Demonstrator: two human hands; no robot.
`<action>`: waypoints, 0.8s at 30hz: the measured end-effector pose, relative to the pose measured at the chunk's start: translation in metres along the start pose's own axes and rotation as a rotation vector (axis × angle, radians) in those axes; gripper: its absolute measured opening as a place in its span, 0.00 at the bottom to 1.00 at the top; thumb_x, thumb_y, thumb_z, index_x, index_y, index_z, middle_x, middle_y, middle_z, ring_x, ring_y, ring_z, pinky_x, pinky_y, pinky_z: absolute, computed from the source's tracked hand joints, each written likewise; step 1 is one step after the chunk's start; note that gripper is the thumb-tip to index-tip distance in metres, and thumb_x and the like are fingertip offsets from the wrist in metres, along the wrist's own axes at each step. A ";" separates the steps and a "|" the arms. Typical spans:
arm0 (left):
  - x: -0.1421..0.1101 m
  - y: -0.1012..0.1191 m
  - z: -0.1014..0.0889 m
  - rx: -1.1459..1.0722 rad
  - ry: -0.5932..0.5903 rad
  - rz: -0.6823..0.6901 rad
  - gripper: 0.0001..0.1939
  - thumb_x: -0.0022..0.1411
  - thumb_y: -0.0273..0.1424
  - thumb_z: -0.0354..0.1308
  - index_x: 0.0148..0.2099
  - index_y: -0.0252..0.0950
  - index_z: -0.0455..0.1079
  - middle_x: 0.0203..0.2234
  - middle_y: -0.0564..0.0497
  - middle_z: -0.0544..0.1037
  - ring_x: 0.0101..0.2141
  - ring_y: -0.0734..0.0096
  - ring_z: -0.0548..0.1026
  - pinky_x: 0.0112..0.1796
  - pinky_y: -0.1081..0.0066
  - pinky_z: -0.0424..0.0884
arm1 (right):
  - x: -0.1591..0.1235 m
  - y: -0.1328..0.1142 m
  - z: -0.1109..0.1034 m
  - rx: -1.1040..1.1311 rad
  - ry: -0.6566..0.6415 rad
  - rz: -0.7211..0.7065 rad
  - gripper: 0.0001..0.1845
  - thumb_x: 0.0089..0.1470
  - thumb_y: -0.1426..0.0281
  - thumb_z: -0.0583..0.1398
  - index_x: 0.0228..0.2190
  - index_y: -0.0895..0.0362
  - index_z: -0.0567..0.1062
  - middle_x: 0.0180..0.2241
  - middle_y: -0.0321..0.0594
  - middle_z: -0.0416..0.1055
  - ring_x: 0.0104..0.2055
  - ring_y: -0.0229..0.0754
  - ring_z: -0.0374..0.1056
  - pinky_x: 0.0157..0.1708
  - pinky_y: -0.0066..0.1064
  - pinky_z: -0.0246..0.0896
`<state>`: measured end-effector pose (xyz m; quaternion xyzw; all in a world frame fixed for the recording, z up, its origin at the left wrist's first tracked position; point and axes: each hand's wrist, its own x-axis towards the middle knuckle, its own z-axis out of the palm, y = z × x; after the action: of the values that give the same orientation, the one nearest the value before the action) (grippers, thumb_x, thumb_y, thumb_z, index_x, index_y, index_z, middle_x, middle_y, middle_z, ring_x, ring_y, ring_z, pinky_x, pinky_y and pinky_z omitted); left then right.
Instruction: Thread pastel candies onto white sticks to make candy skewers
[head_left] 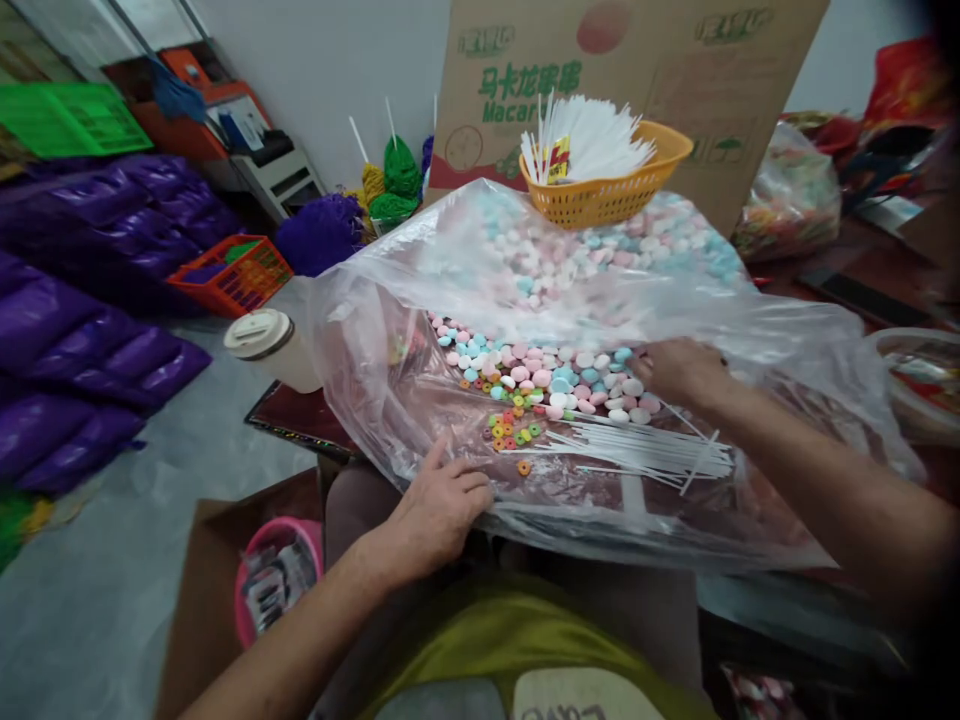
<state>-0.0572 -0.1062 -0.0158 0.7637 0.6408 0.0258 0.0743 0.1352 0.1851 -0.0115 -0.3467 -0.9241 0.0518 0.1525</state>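
My left hand [442, 505] lies with fingers apart on the near edge of a clear plastic bag [367, 400]. My right hand [682, 375] has its fingers curled together at the right end of a heap of pink, white and blue round candies [541, 378]. What its fingertips grip, if anything, is hidden. Small ring-shaped pieces [510, 430], orange, yellow, red and green, are scattered between the heap and my left hand. A bundle of thin white sticks [637, 448] lies below my right hand, some of them crossing. More candies show blurred beneath the plastic farther back.
A yellow basket [600, 195] full of white sticks stands behind the candies, before a large cardboard box [720, 130]. Left of the bag is a lidded cup [274, 345]. A pink bucket [281, 575] sits low at left; a clear tub [922, 375] is at right.
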 end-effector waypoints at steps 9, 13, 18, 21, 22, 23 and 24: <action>0.013 0.006 0.013 -0.082 -0.027 -0.018 0.07 0.56 0.25 0.47 0.35 0.35 0.64 0.27 0.46 0.74 0.31 0.63 0.71 0.32 0.67 0.66 | -0.036 -0.145 0.058 -0.043 -0.152 -0.884 0.16 0.54 0.69 0.53 0.45 0.53 0.70 0.51 0.44 0.66 0.55 0.51 0.55 0.55 0.53 0.44; 0.010 0.006 0.016 -0.139 -0.098 -0.052 0.06 0.54 0.26 0.49 0.34 0.35 0.66 0.27 0.47 0.75 0.31 0.64 0.72 0.31 0.70 0.65 | -0.008 -0.126 0.054 -0.071 -0.157 -0.836 0.17 0.55 0.70 0.52 0.46 0.58 0.69 0.50 0.49 0.65 0.55 0.52 0.55 0.54 0.55 0.39; 0.010 0.006 0.009 -0.195 -0.107 -0.046 0.10 0.58 0.28 0.45 0.34 0.35 0.68 0.29 0.45 0.76 0.32 0.62 0.73 0.31 0.69 0.65 | 0.025 -0.097 0.022 -0.082 -0.233 -0.279 0.19 0.58 0.67 0.46 0.47 0.58 0.69 0.45 0.49 0.70 0.47 0.46 0.62 0.46 0.38 0.55; 0.014 0.006 0.006 -0.191 -0.143 -0.042 0.10 0.58 0.29 0.45 0.34 0.36 0.69 0.29 0.45 0.76 0.30 0.60 0.73 0.30 0.68 0.65 | 0.039 -0.107 0.031 -0.094 -0.279 -0.155 0.17 0.57 0.67 0.47 0.38 0.58 0.74 0.36 0.46 0.73 0.39 0.45 0.66 0.39 0.36 0.58; 0.016 0.006 0.006 -0.185 -0.154 -0.047 0.10 0.58 0.29 0.46 0.34 0.36 0.69 0.28 0.45 0.76 0.30 0.60 0.74 0.30 0.68 0.65 | 0.042 -0.116 0.038 -0.093 -0.275 -0.135 0.17 0.57 0.66 0.48 0.38 0.57 0.74 0.38 0.47 0.73 0.41 0.47 0.65 0.40 0.37 0.58; 0.017 0.006 0.006 -0.182 -0.160 -0.051 0.10 0.58 0.29 0.46 0.34 0.36 0.69 0.28 0.45 0.76 0.30 0.60 0.74 0.30 0.68 0.65 | 0.041 -0.128 0.044 -0.090 -0.260 -0.114 0.18 0.57 0.65 0.47 0.39 0.57 0.73 0.41 0.48 0.72 0.43 0.49 0.64 0.40 0.40 0.57; 0.018 0.006 0.007 -0.183 -0.163 -0.052 0.10 0.58 0.29 0.46 0.34 0.36 0.69 0.28 0.45 0.76 0.30 0.60 0.74 0.30 0.68 0.65 | 0.039 -0.140 0.049 -0.085 -0.237 -0.100 0.19 0.58 0.64 0.46 0.42 0.58 0.71 0.44 0.50 0.70 0.46 0.51 0.62 0.41 0.43 0.56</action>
<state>-0.0468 -0.0902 -0.0232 0.7363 0.6474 0.0202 0.1960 0.0045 0.1051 -0.0205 -0.2978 -0.9531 0.0458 0.0299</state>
